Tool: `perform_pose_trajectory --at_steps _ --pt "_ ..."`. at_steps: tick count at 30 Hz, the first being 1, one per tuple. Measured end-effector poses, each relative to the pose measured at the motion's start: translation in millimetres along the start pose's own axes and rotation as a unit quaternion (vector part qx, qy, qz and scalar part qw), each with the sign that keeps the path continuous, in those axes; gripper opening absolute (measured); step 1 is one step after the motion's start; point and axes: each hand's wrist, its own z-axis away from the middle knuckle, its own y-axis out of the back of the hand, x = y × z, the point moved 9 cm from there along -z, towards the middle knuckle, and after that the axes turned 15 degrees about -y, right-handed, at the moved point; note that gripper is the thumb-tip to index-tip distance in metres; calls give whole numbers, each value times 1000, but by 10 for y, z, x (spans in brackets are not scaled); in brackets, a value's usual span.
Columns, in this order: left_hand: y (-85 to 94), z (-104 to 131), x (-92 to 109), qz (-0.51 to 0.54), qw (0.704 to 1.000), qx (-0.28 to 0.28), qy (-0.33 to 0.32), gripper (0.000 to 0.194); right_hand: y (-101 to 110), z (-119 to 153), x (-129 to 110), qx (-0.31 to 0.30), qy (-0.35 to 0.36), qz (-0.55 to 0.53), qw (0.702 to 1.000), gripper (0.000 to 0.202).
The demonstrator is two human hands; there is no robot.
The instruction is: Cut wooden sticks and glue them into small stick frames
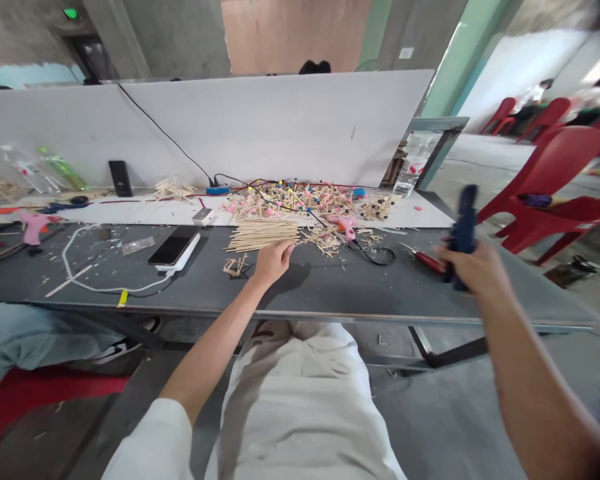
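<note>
"What has the left hand (273,263) got?"

"Hard to say. Its fingertips are drawn close together at the right end of the thin sticks (260,236), which lie stacked near the middle of the worktop (340,290). I can't tell whether that grip has a stick in it."

"And the right hand (475,265)?"

"Well off to the right, its grip closed around a dark blue object (465,215), too blurred for me to name."

"Anything there worry you?"

"The red-handled tool (429,261), just left of that hand. A careless sweep could knock it about."

"What about the sticks?"

"They look loose to me, so a sideways drag of the wrist might scatter them. The little stick frame (235,267) sits near the left forearm; an arm coming down there could crush it."

"And the pink glue gun (347,228)?"

"Its black cable (383,259) loops out between the two hands. Snag that, and the gun could be dragged around. If it's hot, which I can't see, fingers might get burned."
</note>
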Motion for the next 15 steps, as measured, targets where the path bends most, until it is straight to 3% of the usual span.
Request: perform_pose_trajectory --at_steps 2,3,5,7,11,15 --pt "2 -3 8 12 1000 2 -5 27 -716 293 -264 -142 -4 -117 983 36" --pt "8 -2 10 16 1000 4 -6 26 -1029 429 -394 -182 -1 -153 971 38" --pt "24 1 9 20 1000 6 -2 26 -1522 629 -607 -220 6 -220 950 40" --pt "33 4 9 22 1000 2 4 27 -1850 737 -731 -230 3 -273 934 39" --pt "26 0 25 29 999 -12 7 27 -2203 843 -849 -304 0 -327 895 43" --pt "-8 -5 34 50 998 -23 3 25 -2177 755 -770 -290 -20 -324 900 50"
